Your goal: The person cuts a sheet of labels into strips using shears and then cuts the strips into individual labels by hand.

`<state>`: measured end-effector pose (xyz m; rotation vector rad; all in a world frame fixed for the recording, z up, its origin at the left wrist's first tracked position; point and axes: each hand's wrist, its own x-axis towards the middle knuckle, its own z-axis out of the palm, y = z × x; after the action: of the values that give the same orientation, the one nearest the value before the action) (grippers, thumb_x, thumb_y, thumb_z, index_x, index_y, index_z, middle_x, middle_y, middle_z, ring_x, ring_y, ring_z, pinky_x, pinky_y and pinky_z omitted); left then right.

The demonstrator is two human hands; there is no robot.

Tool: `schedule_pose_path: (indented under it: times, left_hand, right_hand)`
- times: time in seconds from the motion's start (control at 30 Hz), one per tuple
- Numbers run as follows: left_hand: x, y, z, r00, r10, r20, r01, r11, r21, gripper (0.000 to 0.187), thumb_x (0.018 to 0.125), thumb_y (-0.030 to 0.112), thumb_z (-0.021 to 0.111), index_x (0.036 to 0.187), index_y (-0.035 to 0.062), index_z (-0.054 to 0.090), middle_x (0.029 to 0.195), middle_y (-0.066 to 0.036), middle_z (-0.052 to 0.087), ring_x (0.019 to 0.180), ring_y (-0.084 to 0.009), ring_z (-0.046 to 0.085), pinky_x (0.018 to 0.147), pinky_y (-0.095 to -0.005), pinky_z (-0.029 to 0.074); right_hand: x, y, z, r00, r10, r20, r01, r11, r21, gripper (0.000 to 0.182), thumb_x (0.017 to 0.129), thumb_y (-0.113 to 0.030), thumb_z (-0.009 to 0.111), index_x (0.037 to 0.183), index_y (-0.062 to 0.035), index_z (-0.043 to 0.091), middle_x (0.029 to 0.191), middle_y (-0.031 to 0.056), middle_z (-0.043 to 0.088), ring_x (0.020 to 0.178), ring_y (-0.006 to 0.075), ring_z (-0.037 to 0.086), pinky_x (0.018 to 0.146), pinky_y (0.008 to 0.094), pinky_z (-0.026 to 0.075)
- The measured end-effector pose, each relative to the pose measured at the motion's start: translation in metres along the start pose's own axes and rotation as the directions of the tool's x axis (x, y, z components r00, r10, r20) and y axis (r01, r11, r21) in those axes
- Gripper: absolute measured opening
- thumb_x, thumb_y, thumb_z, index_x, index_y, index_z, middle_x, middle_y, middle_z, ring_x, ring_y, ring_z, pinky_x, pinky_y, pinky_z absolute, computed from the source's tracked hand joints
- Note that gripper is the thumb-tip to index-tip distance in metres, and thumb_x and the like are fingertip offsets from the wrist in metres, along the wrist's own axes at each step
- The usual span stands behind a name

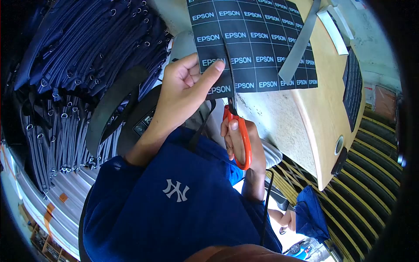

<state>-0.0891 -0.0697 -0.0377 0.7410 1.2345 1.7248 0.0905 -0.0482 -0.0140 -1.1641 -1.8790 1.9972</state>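
A dark sheet (266, 37) printed with rows of EPSON labels and thin white lines lies over the table edge. My left hand (187, 85) grips its near left part, thumb on top and fingers folded underneath. In my right hand (240, 135) is a pair of scissors (247, 150) with red-orange handles, my fingers wrapped through the loops. The dark blades run up along a line between the first label columns, the sheet between them. A flat grey strip, like a ruler (301, 43), rests across the sheet's right side.
Many navy straps with metal rings (87, 48) hang or lie piled at left. The pale wooden table (323, 118) carries a white strip (332, 32) and a dark sheet (352, 91). Yellow-edged dark slats (371, 170) are at right. Another person's limb (286, 218) shows below.
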Motion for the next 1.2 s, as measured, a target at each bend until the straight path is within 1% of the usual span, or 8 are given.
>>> schedule_pose_path:
  times: [0.23, 0.27, 0.37, 0.43, 0.53, 0.77, 0.93, 1.2]
  left_hand:
    - [0.025, -0.001, 0.003, 0.986, -0.053, -0.16, 0.05, 0.998, -0.022, 0.027, 0.092, 0.029, 0.059, 0.083, 0.0036, 0.063, 0.057, 0.011, 0.04, 0.051, 0.0018, 0.03, 0.045, -0.0189, 0.021]
    - [0.029, 0.003, 0.02, 0.968, -0.019, -0.252, -0.021, 0.987, -0.157, 0.027, 0.091, 0.028, 0.06, 0.079, 0.0044, 0.063, 0.054, 0.011, 0.037, 0.05, 0.002, 0.03, 0.043, -0.0196, 0.021]
    - [0.036, -0.009, 0.008, 0.979, 0.097, -0.177, -0.094, 0.995, 0.025, 0.025, 0.09, 0.025, 0.061, 0.078, 0.004, 0.062, 0.054, 0.011, 0.04, 0.049, 0.0025, 0.031, 0.041, -0.0195, 0.021]
    - [0.037, -0.014, 0.008, 0.975, 0.11, -0.191, -0.103, 0.993, 0.05, 0.024, 0.09, 0.024, 0.062, 0.078, 0.0037, 0.062, 0.054, 0.011, 0.041, 0.048, 0.0027, 0.031, 0.041, -0.0191, 0.021]
    - [0.037, -0.01, 0.01, 0.969, 0.125, -0.214, -0.118, 0.992, 0.044, 0.023, 0.09, 0.023, 0.062, 0.078, 0.0032, 0.062, 0.055, 0.011, 0.042, 0.048, 0.0031, 0.031, 0.041, -0.0185, 0.021]
    - [0.034, -0.004, 0.011, 0.968, 0.13, -0.214, -0.128, 0.992, 0.023, 0.023, 0.09, 0.022, 0.062, 0.078, 0.0026, 0.062, 0.054, 0.011, 0.042, 0.049, 0.0032, 0.031, 0.042, -0.0182, 0.021]
    - [0.033, -0.008, 0.006, 0.972, 0.15, -0.18, -0.139, 0.988, 0.07, 0.023, 0.09, 0.023, 0.062, 0.077, 0.0028, 0.062, 0.055, 0.011, 0.041, 0.05, 0.003, 0.031, 0.042, -0.0185, 0.021]
    - [0.032, -0.002, 0.01, 0.969, 0.142, -0.201, -0.14, 0.99, 0.024, 0.021, 0.091, 0.021, 0.061, 0.079, 0.0026, 0.062, 0.055, 0.011, 0.043, 0.05, 0.0029, 0.031, 0.043, -0.0186, 0.022]
  right_hand:
    - [0.001, 0.001, 0.002, 1.0, -0.01, -0.008, 0.01, 1.0, 0.024, 0.043, 0.097, -0.036, 0.042, 0.076, -0.0002, 0.053, 0.051, -0.0006, 0.044, 0.036, 0.0083, 0.046, 0.037, 0.0234, 0.036]
    - [0.0, 0.0, 0.001, 1.0, -0.012, -0.007, 0.012, 1.0, 0.021, 0.043, 0.097, -0.036, 0.042, 0.076, -0.0002, 0.053, 0.051, -0.0006, 0.044, 0.036, 0.0083, 0.046, 0.037, 0.0234, 0.036]
    - [0.002, -0.001, -0.002, 1.0, -0.01, 0.028, 0.01, 1.0, -0.002, 0.043, 0.098, -0.034, 0.041, 0.075, 0.0004, 0.052, 0.055, 0.003, 0.046, 0.042, 0.0119, 0.047, 0.043, 0.027, 0.037]
    - [0.006, 0.007, -0.001, 0.982, -0.184, 0.04, 0.186, 0.98, -0.072, 0.048, 0.097, -0.04, 0.039, 0.077, 0.0015, 0.052, 0.062, 0.0082, 0.048, 0.052, 0.0169, 0.048, 0.051, 0.0318, 0.037]
    - [0.007, 0.012, -0.001, 0.981, -0.185, 0.061, 0.189, 0.979, -0.074, 0.055, 0.094, -0.049, 0.037, 0.079, 0.0023, 0.052, 0.067, 0.0116, 0.049, 0.059, 0.0209, 0.047, 0.057, 0.0349, 0.037]
    - [0.013, 0.018, -0.001, 0.972, -0.212, 0.097, 0.218, 0.974, -0.057, 0.062, 0.091, -0.056, 0.036, 0.079, 0.0029, 0.053, 0.067, 0.0121, 0.049, 0.058, 0.0227, 0.048, 0.057, 0.035, 0.038]
    - [0.018, 0.017, -0.002, 0.951, -0.28, 0.13, 0.286, 0.958, -0.031, 0.065, 0.091, -0.057, 0.037, 0.064, 0.0019, 0.045, 0.071, 0.0153, 0.051, 0.061, 0.0274, 0.049, 0.059, 0.0377, 0.039]
    - [0.021, 0.009, 0.0, 0.96, -0.265, 0.089, 0.27, 0.961, -0.055, 0.066, 0.09, -0.06, 0.038, 0.073, 0.0021, 0.051, 0.067, 0.0121, 0.05, 0.057, 0.0238, 0.048, 0.056, 0.0354, 0.039]
